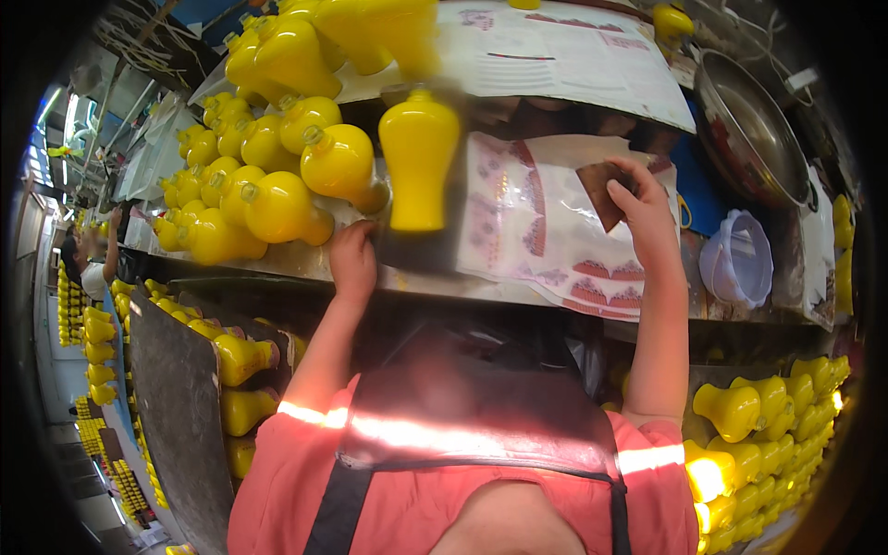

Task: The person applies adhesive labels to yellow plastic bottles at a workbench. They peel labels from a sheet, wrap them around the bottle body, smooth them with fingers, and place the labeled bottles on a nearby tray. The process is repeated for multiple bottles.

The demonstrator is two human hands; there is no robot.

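A yellow vase-shaped bottle (418, 159) stands upright on a dark base on the workbench, a little blurred. My left hand (353, 259) rests at the base beside it, fingers curled against the bench edge. My right hand (643, 211) holds a small brown square sheet (606, 190) over a white plastic sheet with red printed patterns (532, 222). Both forearms rise from my red shirt and dark apron at the bottom.
Several yellow bottles (268, 166) lie piled at the left of the bench, more fill crates at lower right (768, 425) and lower left (242, 356). A metal bowl (754, 129) and a pale plastic cup (740, 259) sit at right. Another person (88, 264) works far left.
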